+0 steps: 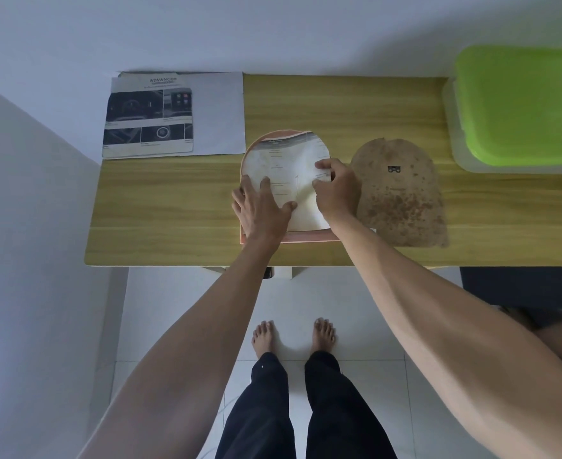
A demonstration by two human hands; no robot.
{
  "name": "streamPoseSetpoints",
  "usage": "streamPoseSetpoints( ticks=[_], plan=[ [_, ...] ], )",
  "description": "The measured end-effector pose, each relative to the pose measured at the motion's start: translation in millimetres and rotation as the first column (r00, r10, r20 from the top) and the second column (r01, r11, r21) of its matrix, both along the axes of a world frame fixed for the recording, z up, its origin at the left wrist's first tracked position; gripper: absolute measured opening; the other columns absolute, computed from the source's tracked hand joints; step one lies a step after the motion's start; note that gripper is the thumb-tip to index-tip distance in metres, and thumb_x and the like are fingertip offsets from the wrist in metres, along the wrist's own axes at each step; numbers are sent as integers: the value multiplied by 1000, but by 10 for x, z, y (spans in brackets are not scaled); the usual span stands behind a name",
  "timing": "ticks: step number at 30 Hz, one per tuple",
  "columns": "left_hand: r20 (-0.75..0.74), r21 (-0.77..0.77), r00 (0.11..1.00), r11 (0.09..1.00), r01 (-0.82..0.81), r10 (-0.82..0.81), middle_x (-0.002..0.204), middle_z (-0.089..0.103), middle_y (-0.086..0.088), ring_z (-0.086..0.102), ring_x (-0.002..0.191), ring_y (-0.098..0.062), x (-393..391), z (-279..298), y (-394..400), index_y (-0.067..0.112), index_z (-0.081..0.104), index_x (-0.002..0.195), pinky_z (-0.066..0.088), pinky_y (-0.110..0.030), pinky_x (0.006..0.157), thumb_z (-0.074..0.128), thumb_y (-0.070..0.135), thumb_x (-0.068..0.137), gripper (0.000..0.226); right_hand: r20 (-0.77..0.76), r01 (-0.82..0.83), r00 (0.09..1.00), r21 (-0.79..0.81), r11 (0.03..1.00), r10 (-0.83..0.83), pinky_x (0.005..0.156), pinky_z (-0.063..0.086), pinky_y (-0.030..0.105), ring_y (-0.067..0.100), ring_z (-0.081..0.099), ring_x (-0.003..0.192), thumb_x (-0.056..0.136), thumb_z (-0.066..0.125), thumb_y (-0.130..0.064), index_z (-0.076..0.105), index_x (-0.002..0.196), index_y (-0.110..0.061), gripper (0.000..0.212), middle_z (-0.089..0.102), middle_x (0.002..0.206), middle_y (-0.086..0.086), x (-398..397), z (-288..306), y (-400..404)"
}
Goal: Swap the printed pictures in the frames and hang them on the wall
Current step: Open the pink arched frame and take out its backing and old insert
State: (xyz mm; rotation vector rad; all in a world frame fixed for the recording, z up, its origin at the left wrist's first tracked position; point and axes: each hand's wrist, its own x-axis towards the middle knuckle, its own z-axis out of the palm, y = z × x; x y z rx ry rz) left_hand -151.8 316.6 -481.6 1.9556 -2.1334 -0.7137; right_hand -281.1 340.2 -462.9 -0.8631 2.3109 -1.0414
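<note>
A pink arch-shaped picture frame (249,150) lies face down in the middle of the wooden table (173,200). On it lies a pale printed picture (286,164), cut to the arch shape. My left hand (261,207) presses flat on the picture's left part, fingers straight. At the picture's right edge, my right hand (337,190) pinches the paper between thumb and fingers. The frame's brown, stained backing board (402,197) lies on the table just right of the frame. A second printed picture (150,120) with dark photo panels lies on a white sheet (220,114) at the back left.
A clear storage box with a green lid (521,107) stands at the table's back right corner. White walls close in behind the table and on the left. A dark seat (538,286) is at the right below the table edge. My bare feet stand on white tiles.
</note>
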Motion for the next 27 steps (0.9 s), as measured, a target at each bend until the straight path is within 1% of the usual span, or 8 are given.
streamPoseSetpoints(
  ticks=[3, 5, 7, 11, 16, 20, 24, 27],
  plan=[
    [-37, 0, 999, 1000, -16, 16, 155, 29, -9, 33, 130, -33, 11, 27, -2, 22, 45, 142, 30, -42, 109, 71, 53, 81, 73, 153, 22, 988, -17, 1000, -19, 81, 49, 11, 11, 63, 109, 86, 61, 4, 73, 119, -19, 43, 69, 124, -4, -61, 29, -25],
    [-86, -10, 996, 999, -35, 34, 154, 32, -9, 33, 131, -33, 36, 47, -15, 22, 42, 146, 32, -43, 108, 68, 51, 84, 73, 241, 28, 970, -53, 998, -14, 67, 44, 1, -2, 61, 94, 89, 57, 6, 72, 123, -18, 44, 66, 131, -1, -89, 59, -26],
    [-156, -27, 986, 997, -67, 62, 152, 37, -10, 35, 131, -33, 63, 62, -37, 21, 42, 147, 36, -45, 106, 65, 51, 87, 71, 320, 44, 948, -93, 995, -12, 65, 45, 2, -5, 60, 85, 91, 52, 7, 71, 125, -17, 46, 65, 133, -1, -110, 91, -17],
    [-271, -25, 950, 986, -167, 154, 144, 49, -8, 42, 129, -32, 120, 116, -122, 22, 42, 148, 36, -46, 104, 65, 54, 87, 73, 477, 128, 877, -127, 984, -53, 75, 49, 7, 0, 63, 99, 88, 48, 11, 71, 124, -17, 51, 64, 131, -8, -171, 188, -2],
    [-467, 60, 869, 986, -154, 164, 138, 59, -7, 56, 125, -29, 217, 197, -301, 19, 44, 147, 48, -49, 102, 73, 51, 82, 78, 576, 157, 816, -131, 979, -53, 44, 39, 12, -3, 48, 45, 82, 42, 16, 69, 127, -15, 61, 67, 105, -6, -232, 305, 14],
    [-546, 50, 824, 987, -150, 153, 137, 58, -5, 55, 126, -25, 228, 258, -370, 17, 53, 140, 50, -44, 104, 81, 22, 79, 67, 545, 153, 837, -154, 976, -46, 73, 52, 8, -5, 66, 88, 81, 44, 15, 68, 129, -15, 62, 62, 136, -5, -242, 332, 5],
    [-601, 131, 777, 982, -135, 188, 135, 57, -3, 56, 122, -25, 205, 282, -387, 21, 58, 136, 54, -45, 98, 80, 10, 78, 64, 506, 163, 860, -170, 972, -56, 66, 46, 2, -28, 56, 74, 82, 48, 18, 65, 132, -14, 61, 60, 138, -2, -286, 370, 61],
    [-646, 145, 745, 985, -97, 169, 140, 55, -2, 59, 119, -23, 98, 344, -309, 18, 61, 133, 57, -36, 94, 77, 6, 79, 58, 459, 188, 883, -157, 969, -97, 67, 57, 13, -24, 57, 82, 81, 51, 18, 64, 135, -14, 63, 59, 142, 1, -408, 379, 179]
  ],
)
